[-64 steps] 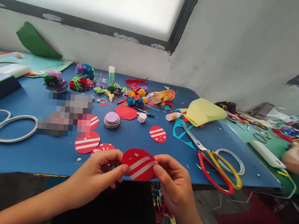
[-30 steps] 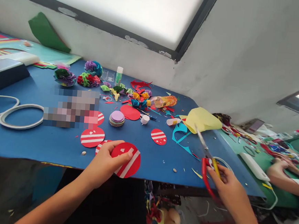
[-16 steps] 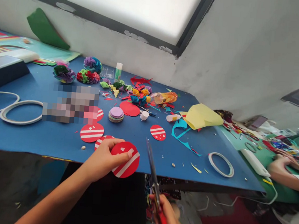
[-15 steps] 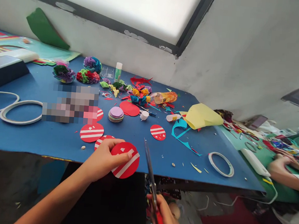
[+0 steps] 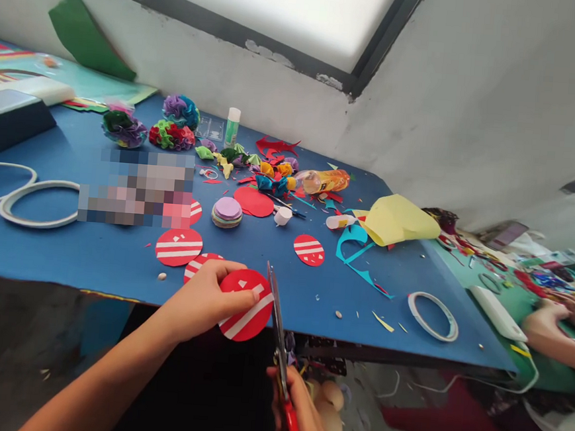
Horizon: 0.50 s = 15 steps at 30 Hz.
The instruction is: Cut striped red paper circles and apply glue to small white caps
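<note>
My left hand pinches a red paper circle with white stripes between thumb and fingers, just over the table's front edge. In my right hand is a pair of red-handled scissors, blades pointing up and slightly apart. The blades lie at the circle's right edge; whether they bite into the paper I cannot tell. Behind my left hand lie more striped red circles, one partly covered by my fingers. Another striped circle rests farther right.
The blue table bears a stack of pale paper circles, plain red circles, paper flowers, a glue stick, a bottle, yellow paper and tape rolls. Another person's arm is at the right.
The scissors have moved left, from apart to the circle's right edge, and their blades now show a small gap. My left hand still holds the circle; the view has shifted slightly.
</note>
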Tool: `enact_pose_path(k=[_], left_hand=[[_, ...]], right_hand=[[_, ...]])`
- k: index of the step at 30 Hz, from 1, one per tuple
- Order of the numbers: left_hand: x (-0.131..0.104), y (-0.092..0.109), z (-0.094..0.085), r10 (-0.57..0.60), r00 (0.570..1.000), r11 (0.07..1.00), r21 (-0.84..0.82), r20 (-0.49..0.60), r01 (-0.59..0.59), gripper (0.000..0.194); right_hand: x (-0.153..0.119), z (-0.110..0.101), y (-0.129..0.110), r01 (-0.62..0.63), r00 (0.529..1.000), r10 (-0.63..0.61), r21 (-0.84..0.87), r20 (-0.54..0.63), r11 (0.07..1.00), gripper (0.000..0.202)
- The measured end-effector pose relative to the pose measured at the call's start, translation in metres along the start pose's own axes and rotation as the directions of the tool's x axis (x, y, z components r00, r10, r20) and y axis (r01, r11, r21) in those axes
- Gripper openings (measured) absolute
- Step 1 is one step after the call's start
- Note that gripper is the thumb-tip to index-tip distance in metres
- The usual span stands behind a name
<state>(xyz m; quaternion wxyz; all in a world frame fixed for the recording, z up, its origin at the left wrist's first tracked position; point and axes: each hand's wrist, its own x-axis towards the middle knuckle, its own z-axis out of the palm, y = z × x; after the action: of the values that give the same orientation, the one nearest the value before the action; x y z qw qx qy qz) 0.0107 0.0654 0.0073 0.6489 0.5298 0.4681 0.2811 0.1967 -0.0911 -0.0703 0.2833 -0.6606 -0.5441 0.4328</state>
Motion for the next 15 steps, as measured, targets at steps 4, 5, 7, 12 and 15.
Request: enact_pose_path(k=[4, 5, 7, 12, 15], left_hand=[[0.0, 0.001, 0.0, -0.019, 1.0, 1.0, 0.002, -0.006, 0.019, 0.012], [0.0, 0.001, 0.0, -0.022, 1.0, 1.0, -0.002, -0.003, 0.022, 0.013], [0.0, 0.0, 0.0, -0.025, 1.0, 1.0, -0.007, -0.001, 0.025, 0.014], [0.0, -0.002, 0.0, -0.041, 0.999, 0.999, -0.018, -0.007, 0.04, 0.013], [0.0, -0.001, 0.0, -0.048, 0.999, 0.999, -0.009, -0.004, 0.048, 0.014]], right_hand=[[0.001, 0.002, 0.005, 0.027, 0.999, -0.026, -0.013, 0.029, 1.0, 0.077], [0.001, 0.003, 0.007, 0.034, 0.998, -0.033, -0.016, 0.046, 0.999, 0.081], [0.001, 0.004, 0.011, 0.045, 0.995, -0.043, -0.021, 0.087, 0.999, 0.089], [0.012, 0.003, 0.024, 0.047, 0.985, -0.04, -0.033, 0.166, 0.998, 0.092], [0.028, 0.002, 0.028, 0.001, 0.975, 0.004, -0.023, 0.221, 1.0, 0.087]])
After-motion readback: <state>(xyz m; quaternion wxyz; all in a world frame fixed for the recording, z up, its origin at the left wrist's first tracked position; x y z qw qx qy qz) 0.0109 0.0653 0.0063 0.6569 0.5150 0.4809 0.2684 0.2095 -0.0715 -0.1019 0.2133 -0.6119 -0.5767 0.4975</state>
